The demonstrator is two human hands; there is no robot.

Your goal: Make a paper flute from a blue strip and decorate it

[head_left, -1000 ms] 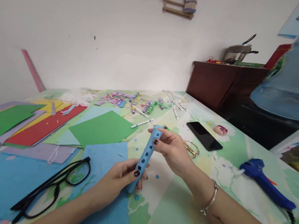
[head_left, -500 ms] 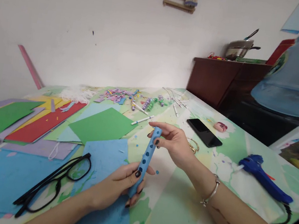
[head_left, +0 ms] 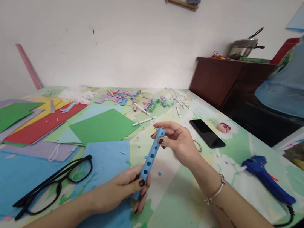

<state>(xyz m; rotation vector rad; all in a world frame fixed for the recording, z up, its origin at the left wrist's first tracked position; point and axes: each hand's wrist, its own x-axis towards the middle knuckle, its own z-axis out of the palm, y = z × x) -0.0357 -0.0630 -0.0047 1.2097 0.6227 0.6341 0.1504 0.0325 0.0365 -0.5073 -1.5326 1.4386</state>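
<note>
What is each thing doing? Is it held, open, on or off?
Blue tube: rolled, full of holes, held at both ends.
Left hand: gripping its lower end.
Right hand: pinching its top end.
Glasses: unfolded, lying flat.
Phone: screen dark, lying flat.
Glue gun: lying on its side.

- i count one blue punched tube (head_left: 150,159)
- one pair of black glasses (head_left: 55,185)
- one black phone (head_left: 207,133)
- one blue glue gun (head_left: 266,178)
- one red sheet (head_left: 44,124)
</note>
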